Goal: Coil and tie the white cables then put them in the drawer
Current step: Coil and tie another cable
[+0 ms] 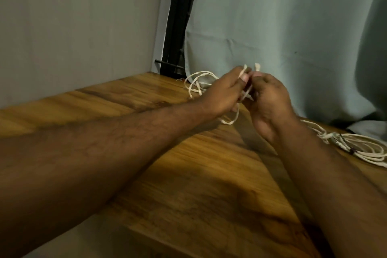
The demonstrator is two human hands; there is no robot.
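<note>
Pinching white cable point(230, 122) between them, left hand point(225, 92) and right hand point(267, 100) clenched on it above wooden table point(188, 174); knot seemingly forming, blurred.

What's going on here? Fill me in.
A person is working a white cable with both hands over a wooden table. The left hand and right hand pinch its ends together, loops trailing behind. A second cable bundle lies at the table's right edge. No drawer is in view.

view: one camera, worn on the head
faces: forward and down at the bench point(188, 174)
nearness: close, arms fill the bottom
</note>
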